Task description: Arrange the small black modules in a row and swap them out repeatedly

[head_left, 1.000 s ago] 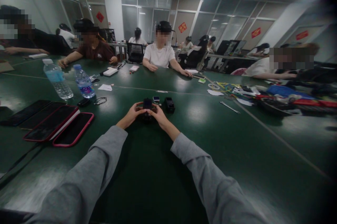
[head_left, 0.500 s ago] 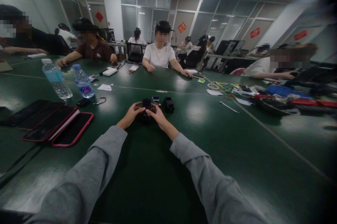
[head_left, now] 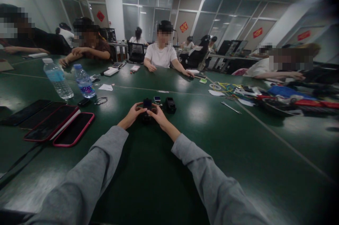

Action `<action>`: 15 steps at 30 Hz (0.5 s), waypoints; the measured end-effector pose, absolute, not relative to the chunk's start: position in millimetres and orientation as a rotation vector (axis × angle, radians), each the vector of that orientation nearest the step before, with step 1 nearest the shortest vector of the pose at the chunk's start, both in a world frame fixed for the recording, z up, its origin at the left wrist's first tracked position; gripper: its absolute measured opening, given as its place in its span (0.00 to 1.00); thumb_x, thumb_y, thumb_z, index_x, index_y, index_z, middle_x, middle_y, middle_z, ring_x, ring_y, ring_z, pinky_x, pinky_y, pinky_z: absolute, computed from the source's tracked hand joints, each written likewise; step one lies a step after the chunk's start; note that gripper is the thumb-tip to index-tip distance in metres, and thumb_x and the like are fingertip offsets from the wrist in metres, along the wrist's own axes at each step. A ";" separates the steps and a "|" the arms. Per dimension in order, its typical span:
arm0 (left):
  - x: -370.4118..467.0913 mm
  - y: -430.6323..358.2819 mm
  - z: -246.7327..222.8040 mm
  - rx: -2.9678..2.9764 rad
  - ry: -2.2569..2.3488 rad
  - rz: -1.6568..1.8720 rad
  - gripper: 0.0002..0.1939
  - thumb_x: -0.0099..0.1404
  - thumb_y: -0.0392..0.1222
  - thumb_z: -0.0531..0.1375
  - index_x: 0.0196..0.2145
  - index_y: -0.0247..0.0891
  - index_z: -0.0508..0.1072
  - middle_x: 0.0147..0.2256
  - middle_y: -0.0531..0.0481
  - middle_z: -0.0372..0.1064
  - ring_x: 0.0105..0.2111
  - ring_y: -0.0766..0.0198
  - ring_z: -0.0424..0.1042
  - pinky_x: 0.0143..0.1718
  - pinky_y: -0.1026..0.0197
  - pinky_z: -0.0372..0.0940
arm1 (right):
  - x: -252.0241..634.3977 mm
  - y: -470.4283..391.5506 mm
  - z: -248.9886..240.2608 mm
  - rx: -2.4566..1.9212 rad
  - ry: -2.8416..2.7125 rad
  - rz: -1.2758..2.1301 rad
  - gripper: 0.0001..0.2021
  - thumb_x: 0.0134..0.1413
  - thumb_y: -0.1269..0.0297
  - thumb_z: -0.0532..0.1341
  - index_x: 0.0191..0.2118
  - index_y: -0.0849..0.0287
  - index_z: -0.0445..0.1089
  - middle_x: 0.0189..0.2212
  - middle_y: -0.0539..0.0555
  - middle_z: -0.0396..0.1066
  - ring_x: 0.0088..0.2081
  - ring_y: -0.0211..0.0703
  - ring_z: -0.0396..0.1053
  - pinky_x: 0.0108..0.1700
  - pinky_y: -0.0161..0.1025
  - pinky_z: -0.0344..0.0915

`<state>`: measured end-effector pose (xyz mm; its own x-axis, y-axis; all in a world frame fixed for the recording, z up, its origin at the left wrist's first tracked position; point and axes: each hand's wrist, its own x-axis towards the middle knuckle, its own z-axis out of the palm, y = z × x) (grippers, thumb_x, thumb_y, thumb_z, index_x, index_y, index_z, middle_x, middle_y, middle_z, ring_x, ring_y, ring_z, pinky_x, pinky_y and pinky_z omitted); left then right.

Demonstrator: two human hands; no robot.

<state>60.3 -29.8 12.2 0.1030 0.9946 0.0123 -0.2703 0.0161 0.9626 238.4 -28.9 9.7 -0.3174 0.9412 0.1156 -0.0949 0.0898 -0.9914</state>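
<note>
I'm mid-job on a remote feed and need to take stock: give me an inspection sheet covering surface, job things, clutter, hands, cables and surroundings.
Surface: green tabletop, glossy, with light reflections.
Job things: black device in hand; small screened board just beyond it, black case to its right.
Clutter: phones and plastic bottles at left; wrench and mixed pile at right.
Hands: left hand and right hand both grip the device, thumbs close together.
Cables: thin looped cable beside the bottles; yellow cable by the pile.
Surroundings: people seated around the table and behind.
</note>
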 end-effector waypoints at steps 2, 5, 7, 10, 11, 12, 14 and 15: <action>60.3 -29.5 11.6 1.051 0.936 1.258 0.34 0.51 0.41 0.71 0.54 0.36 0.67 0.37 0.48 0.72 0.39 0.60 0.74 0.49 0.52 0.66 | 237.8 -29.8 10.2 -0.901 -1.453 1.386 0.37 0.47 0.51 0.69 0.61 0.55 0.57 0.45 0.54 0.70 0.47 0.44 0.69 0.54 0.46 0.66; 60.3 -28.7 10.6 1.053 0.934 1.267 0.33 0.51 0.42 0.71 0.53 0.37 0.67 0.36 0.49 0.72 0.38 0.60 0.74 0.48 0.53 0.66 | 237.0 -30.3 10.7 -0.907 -1.452 1.383 0.37 0.47 0.51 0.69 0.61 0.55 0.57 0.44 0.54 0.70 0.46 0.43 0.69 0.53 0.46 0.66; 60.3 -27.4 9.5 1.050 0.925 1.261 0.34 0.51 0.42 0.72 0.54 0.37 0.66 0.36 0.49 0.71 0.38 0.61 0.74 0.48 0.52 0.66 | 236.3 -30.4 11.1 -0.910 -1.431 1.387 0.37 0.47 0.51 0.69 0.61 0.55 0.57 0.44 0.54 0.69 0.46 0.43 0.69 0.52 0.45 0.66; 59.9 -24.8 7.0 1.054 0.927 1.256 0.35 0.50 0.43 0.72 0.53 0.37 0.66 0.36 0.50 0.71 0.37 0.61 0.74 0.47 0.52 0.66 | 234.6 -31.5 11.9 -0.901 -1.414 1.388 0.38 0.46 0.52 0.70 0.60 0.55 0.57 0.41 0.52 0.69 0.44 0.43 0.69 0.51 0.45 0.67; 59.7 -24.0 6.1 1.056 0.931 1.258 0.35 0.50 0.43 0.73 0.53 0.36 0.65 0.36 0.50 0.71 0.37 0.61 0.74 0.47 0.53 0.66 | 233.9 -32.2 12.3 -0.893 -1.417 1.388 0.38 0.46 0.52 0.70 0.60 0.55 0.57 0.41 0.52 0.69 0.44 0.43 0.69 0.51 0.45 0.67; 59.4 -23.4 5.2 1.056 0.933 1.261 0.35 0.49 0.43 0.73 0.53 0.37 0.65 0.37 0.49 0.71 0.37 0.61 0.74 0.46 0.53 0.67 | 233.3 -33.0 12.6 -0.883 -1.424 1.389 0.37 0.46 0.52 0.70 0.60 0.55 0.57 0.40 0.52 0.69 0.44 0.42 0.69 0.51 0.44 0.67; 58.8 -22.7 3.9 1.051 0.932 1.263 0.36 0.49 0.43 0.73 0.53 0.37 0.65 0.38 0.48 0.71 0.38 0.61 0.74 0.46 0.53 0.67 | 232.2 -34.8 13.1 -0.866 -1.440 1.392 0.37 0.46 0.53 0.69 0.60 0.56 0.56 0.40 0.52 0.68 0.44 0.42 0.68 0.51 0.44 0.67; 58.6 -22.6 3.6 1.050 0.932 1.263 0.36 0.49 0.43 0.73 0.53 0.37 0.65 0.39 0.47 0.71 0.38 0.60 0.74 0.46 0.53 0.67 | 232.0 -35.4 13.2 -0.863 -1.442 1.391 0.37 0.46 0.53 0.69 0.60 0.56 0.56 0.41 0.52 0.68 0.45 0.43 0.68 0.51 0.44 0.67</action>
